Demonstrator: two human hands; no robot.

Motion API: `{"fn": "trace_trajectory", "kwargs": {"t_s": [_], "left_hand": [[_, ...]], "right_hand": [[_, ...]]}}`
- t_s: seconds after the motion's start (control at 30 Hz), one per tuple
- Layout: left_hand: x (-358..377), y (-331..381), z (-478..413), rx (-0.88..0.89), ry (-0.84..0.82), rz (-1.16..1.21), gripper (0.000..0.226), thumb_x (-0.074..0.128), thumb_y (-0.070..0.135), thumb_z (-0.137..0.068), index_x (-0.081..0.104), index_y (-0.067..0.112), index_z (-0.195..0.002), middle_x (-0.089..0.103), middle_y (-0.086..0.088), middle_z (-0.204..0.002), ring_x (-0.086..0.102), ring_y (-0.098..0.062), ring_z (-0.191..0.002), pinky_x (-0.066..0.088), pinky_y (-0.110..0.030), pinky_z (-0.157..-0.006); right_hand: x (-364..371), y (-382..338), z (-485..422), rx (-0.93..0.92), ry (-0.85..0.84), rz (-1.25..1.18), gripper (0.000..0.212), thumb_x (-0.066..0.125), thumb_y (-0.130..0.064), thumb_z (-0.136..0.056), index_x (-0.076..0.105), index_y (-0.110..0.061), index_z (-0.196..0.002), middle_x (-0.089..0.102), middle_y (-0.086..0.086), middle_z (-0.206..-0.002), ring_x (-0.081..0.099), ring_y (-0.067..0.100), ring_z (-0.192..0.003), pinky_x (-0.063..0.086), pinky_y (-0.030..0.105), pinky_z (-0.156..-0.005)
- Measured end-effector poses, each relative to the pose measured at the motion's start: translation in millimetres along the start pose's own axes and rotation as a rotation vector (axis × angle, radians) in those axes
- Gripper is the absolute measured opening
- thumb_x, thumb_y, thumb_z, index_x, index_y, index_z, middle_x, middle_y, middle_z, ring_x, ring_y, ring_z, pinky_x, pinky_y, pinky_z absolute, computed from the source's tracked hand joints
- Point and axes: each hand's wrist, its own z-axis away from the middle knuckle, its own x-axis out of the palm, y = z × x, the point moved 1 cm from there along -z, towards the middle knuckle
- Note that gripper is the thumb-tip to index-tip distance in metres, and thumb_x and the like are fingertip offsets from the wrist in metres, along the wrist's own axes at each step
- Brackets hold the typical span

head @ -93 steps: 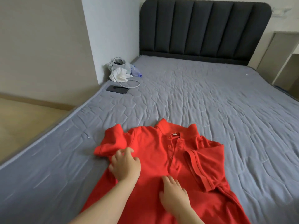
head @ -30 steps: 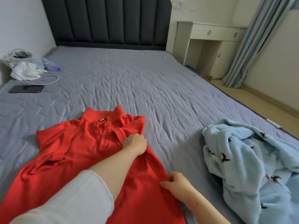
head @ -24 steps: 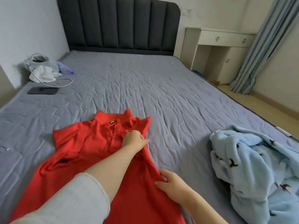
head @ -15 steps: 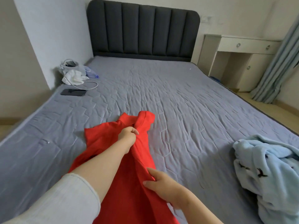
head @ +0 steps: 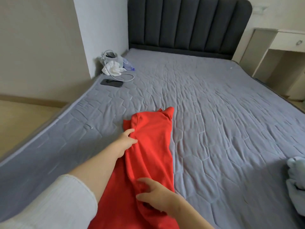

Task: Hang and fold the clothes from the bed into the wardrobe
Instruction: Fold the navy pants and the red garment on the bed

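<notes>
A red polo shirt (head: pixel 151 146) lies on the grey bed (head: pixel 214 113), folded lengthwise into a narrow strip with the collar pointing at the headboard. My left hand (head: pixel 126 142) pinches the strip's left edge near the shoulder. Lower down, my right hand (head: pixel 155 197) presses on the cloth and grips a fold of it. A light blue fleece garment (head: pixel 296 180) is bunched at the right edge of the view, partly cut off.
A black phone (head: pixel 112 83), a white cable (head: pixel 127 77) and a plastic bag with white cloth (head: pixel 112 65) sit at the bed's far left corner. Behind stands a dark padded headboard (head: pixel 189 23). A white desk (head: pixel 283 52) is at the right.
Both hands have carried the shirt's right half over to the left, so it now lies as a narrow strip. The view has swung left, and the blue garment is almost out of frame.
</notes>
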Motion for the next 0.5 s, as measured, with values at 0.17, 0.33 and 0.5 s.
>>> {"fn": "trace_trajectory", "kwargs": {"t_s": [0.17, 0.33, 0.5], "left_hand": [[3.6, -14.8, 38.6, 0.145, 0.012, -0.163, 0.055, 0.065, 0.006, -0.08, 0.05, 0.027, -0.129, 0.058, -0.007, -0.117, 0.058, -0.022, -0.097, 0.047, -0.027, -0.082], [9.1, -51.4, 95.9, 0.049, -0.124, -0.249, 0.035, 0.064, 0.009, -0.08, 0.061, 0.031, -0.107, 0.055, 0.003, -0.098, 0.055, -0.014, -0.083, 0.042, -0.02, -0.068], [-6.1, -65.0, 121.5, 0.028, 0.033, -0.268, 0.038, 0.042, -0.005, -0.081, 0.06, 0.025, -0.066, 0.054, 0.0, -0.075, 0.049, -0.011, -0.06, 0.04, -0.017, -0.043]], "right_hand": [[-0.6, 3.0, 13.1, 0.014, 0.067, -0.029, 0.043, 0.067, -0.019, -0.083, 0.051, -0.023, -0.123, 0.053, -0.008, -0.069, 0.049, 0.0, -0.053, 0.041, 0.01, -0.056], [0.4, 2.7, 38.4, -0.001, 0.077, 0.166, 0.024, 0.072, -0.026, -0.079, 0.059, -0.023, -0.098, 0.052, -0.008, -0.073, 0.046, 0.003, -0.057, 0.037, 0.012, -0.052], [-0.5, -5.6, 59.4, 0.033, 0.07, 0.589, 0.026, 0.069, -0.036, -0.078, 0.059, -0.018, -0.093, 0.046, -0.008, -0.076, 0.047, 0.013, -0.08, 0.034, 0.023, -0.065]]}}
